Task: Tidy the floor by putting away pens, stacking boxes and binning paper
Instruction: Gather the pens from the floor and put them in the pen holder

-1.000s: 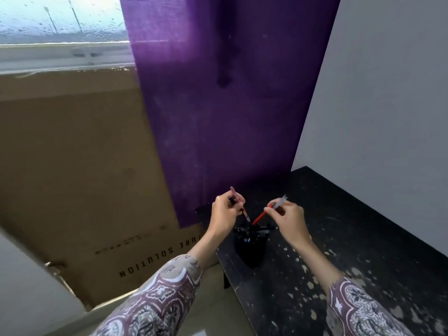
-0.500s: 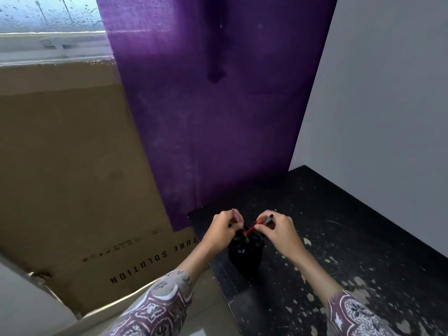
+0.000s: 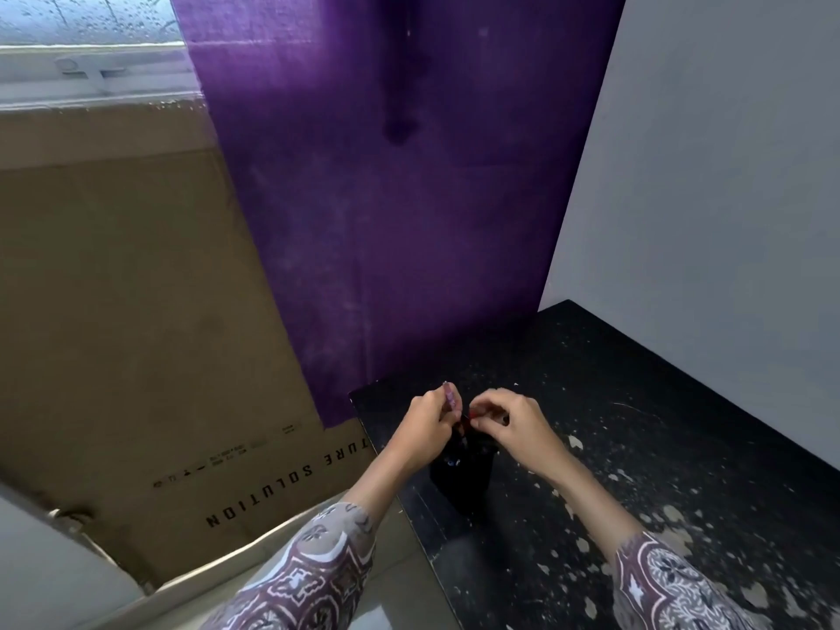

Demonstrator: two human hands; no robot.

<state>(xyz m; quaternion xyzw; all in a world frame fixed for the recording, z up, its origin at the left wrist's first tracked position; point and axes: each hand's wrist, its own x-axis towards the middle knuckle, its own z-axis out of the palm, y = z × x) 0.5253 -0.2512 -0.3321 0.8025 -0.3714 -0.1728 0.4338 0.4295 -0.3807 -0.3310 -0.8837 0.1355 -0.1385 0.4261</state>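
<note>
A black pen holder [image 3: 461, 477] stands near the left edge of a black, paint-flecked tabletop [image 3: 636, 470]. My left hand [image 3: 425, 427] hovers at the holder's mouth and pinches a pinkish pen [image 3: 450, 397], whose upper end sticks up above my fingers. My right hand [image 3: 511, 425] is just to the right, fingers curled round a red pen [image 3: 472, 413]; only a small red bit shows between the two hands. Both pens point down into the holder, and their lower parts are hidden inside it.
A purple curtain [image 3: 395, 197] hangs behind the table. A large flat cardboard box [image 3: 127, 334] leans against the window wall at left. A grey wall [image 3: 727, 197] bounds the table on the right. Pale floor [image 3: 400, 597] shows below the table's left edge.
Both hands have dropped to the holder's mouth. The pink and red pens, held high and slanted a second ago, are now sunk mostly into the holder.
</note>
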